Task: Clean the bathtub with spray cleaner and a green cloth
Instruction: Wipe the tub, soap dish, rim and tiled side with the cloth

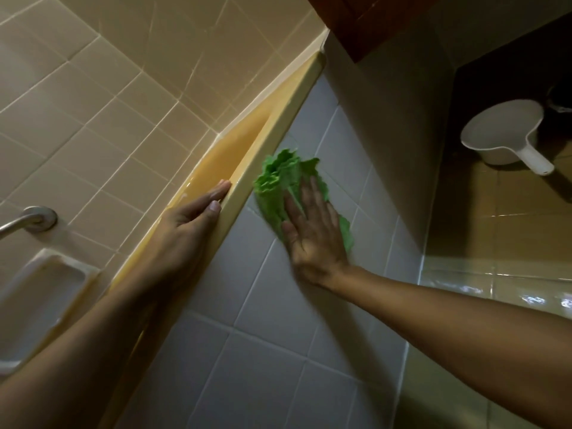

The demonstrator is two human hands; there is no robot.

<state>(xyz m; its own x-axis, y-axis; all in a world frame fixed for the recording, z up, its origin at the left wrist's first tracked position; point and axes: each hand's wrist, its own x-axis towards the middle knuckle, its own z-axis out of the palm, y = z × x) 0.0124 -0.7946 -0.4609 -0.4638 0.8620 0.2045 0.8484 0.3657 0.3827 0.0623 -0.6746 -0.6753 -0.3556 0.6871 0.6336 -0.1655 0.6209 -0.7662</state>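
Note:
The yellow bathtub (235,147) runs diagonally from lower left to upper right, with its rim (278,125) pale and glossy. My left hand (188,221) rests on the rim, fingers straight over the inner edge. A crumpled green cloth (278,181) lies against the grey tiled outer side of the tub (263,305). My right hand (312,236) presses flat on the cloth with spread, straight fingers. No spray cleaner shows in this view.
Beige wall tiles (93,119) carry a metal grab bar (31,219) and a built-in soap dish (46,292) at left. A white plastic dipper (507,134) sits on the brown floor at right. A dark wooden cabinet (387,20) hangs above.

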